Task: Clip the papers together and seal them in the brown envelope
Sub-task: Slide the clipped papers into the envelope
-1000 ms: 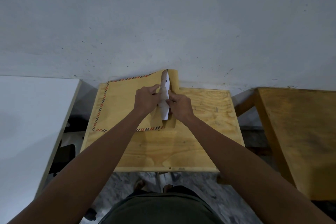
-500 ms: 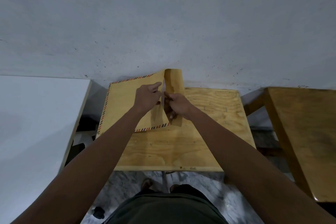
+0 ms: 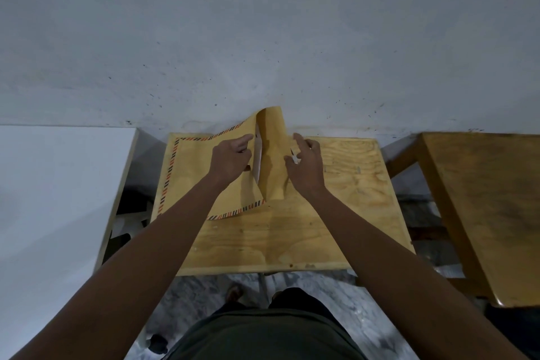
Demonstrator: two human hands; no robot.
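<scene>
The brown envelope lies on the wooden table, flap standing up between the 2 hands. Left hand holds the mouth edge; right hand, fingers relaxed, sits just beside the flap, so it's nearer for folding.

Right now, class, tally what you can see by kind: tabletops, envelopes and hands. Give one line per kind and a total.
Tabletops: 3, the white table, the middle plywood table, the right wooden table
Envelopes: 1, the brown envelope, flap raised, white papers showing inside
Hands: 2, left hand, right hand
Total: 6
</scene>
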